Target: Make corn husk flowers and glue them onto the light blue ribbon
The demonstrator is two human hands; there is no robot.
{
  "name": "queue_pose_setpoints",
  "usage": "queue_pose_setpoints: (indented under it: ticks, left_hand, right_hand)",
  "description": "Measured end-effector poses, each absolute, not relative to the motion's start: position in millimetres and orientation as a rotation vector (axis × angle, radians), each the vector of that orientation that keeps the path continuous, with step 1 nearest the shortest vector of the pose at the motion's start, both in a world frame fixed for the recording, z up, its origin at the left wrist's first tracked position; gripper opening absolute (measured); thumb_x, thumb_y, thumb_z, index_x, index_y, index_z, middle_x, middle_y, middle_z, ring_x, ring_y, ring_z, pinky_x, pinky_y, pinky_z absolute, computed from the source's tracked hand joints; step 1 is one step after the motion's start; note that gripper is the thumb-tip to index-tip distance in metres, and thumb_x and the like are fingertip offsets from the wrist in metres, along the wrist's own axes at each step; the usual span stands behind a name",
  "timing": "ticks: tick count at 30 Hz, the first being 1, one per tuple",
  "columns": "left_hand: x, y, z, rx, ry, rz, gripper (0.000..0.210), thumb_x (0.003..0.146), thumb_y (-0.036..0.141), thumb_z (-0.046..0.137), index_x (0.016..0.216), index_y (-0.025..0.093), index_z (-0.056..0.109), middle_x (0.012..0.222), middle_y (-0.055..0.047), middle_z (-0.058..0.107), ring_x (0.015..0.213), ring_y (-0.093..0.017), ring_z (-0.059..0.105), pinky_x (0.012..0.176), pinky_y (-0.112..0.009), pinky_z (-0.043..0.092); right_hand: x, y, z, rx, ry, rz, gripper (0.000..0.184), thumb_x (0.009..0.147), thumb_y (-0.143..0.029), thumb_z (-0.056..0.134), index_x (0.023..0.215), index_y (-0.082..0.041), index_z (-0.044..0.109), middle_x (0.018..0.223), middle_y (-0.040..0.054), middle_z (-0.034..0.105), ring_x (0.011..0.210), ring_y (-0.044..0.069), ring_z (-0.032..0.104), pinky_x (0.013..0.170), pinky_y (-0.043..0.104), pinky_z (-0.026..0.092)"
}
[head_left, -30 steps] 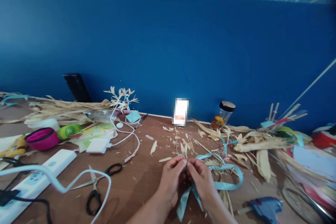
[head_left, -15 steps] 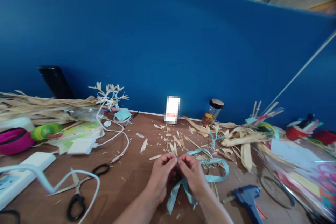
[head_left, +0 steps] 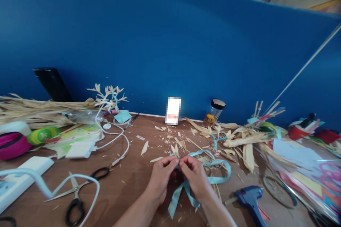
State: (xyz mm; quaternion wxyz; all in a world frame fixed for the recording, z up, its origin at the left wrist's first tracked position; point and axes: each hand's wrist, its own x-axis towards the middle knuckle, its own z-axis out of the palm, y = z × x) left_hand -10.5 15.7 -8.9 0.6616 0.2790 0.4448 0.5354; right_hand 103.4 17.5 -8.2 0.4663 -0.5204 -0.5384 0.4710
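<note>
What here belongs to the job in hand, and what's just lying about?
Likely used:
Pale dried-husk piece, pinched between left hand and right hand
Light-blue fabric ribbon beside the hands
Possibly, unheld: black-handled metal scissors; blue plastic glue gun

Apparently lying about:
Clear black-lidded jar
White rectangular power strip

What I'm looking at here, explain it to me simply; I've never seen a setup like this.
There is no machine: these are a person's own bare left hand and right hand. The view comes from a camera worn on the head, looking forward and down.

The left hand's fingers hold a small pale dried piece; the right hand meets it at the base, but its exact grip is hidden. A light blue ribbon trails around the hands.

On the brown table lie open scissors to the left and a blue glue gun to the right. A black-lidded jar stands farther back, by a blue panel.
</note>
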Motion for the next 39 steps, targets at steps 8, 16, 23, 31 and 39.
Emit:
queue_pose_setpoints:
  ticks: [8,16,23,31,39]
  left_hand:
    - [-8.5,14.4,-16.5,0.604,0.938,1.253,0.017,0.062,0.029,0.069,0.062,0.013,0.062,0.054,0.002,0.054,0.048,-0.006,0.043,0.049,-0.018,0.033]
    - [-7.5,14.0,-14.7,0.640,0.970,1.223,0.028,0.059,0.038,0.071,0.072,0.013,0.067,0.063,-0.001,0.061,0.052,-0.008,0.046,0.050,-0.020,0.033]
    - [-9.3,15.6,-16.7,0.603,0.932,1.273,0.022,0.061,0.033,0.070,0.062,0.013,0.062,0.052,0.003,0.054,0.047,-0.006,0.041,0.048,-0.019,0.031]
    - [-7.6,14.2,-14.4,0.605,0.950,1.276,0.022,0.063,0.033,0.069,0.064,0.012,0.062,0.053,0.003,0.054,0.047,-0.006,0.040,0.047,-0.018,0.031]
    - [-6.5,14.6,-11.6,0.591,0.822,1.216,0.018,0.064,0.029,0.068,0.068,0.012,0.062,0.056,0.002,0.054,0.047,-0.007,0.042,0.047,-0.020,0.036]
  right_hand:
    - [103.4,17.0,-10.5,-1.312,-1.359,1.164,0.027,0.074,-0.039,0.056,0.062,-0.015,0.052,0.051,-0.0051,0.044,0.046,0.008,0.037,0.045,0.020,0.029]
    - [103.7,17.1,-11.8,-1.302,-1.338,1.125,0.027,0.074,-0.040,0.056,0.065,-0.014,0.056,0.050,-0.0040,0.047,0.046,0.009,0.038,0.044,0.020,0.032]
    - [99.7,13.6,-11.5,-1.310,-1.371,1.112,0.023,0.074,-0.036,0.056,0.063,-0.016,0.056,0.051,-0.0034,0.049,0.047,0.010,0.038,0.045,0.020,0.032]
    - [97.4,13.8,-15.0,-1.286,-1.324,1.154,0.024,0.077,-0.037,0.054,0.067,-0.015,0.055,0.054,-0.0024,0.051,0.048,0.010,0.041,0.045,0.020,0.033]
    - [95.9,12.9,-13.8,-1.286,-1.264,1.164,0.025,0.077,-0.039,0.054,0.071,-0.015,0.055,0.055,-0.0033,0.049,0.048,0.009,0.041,0.044,0.019,0.033]
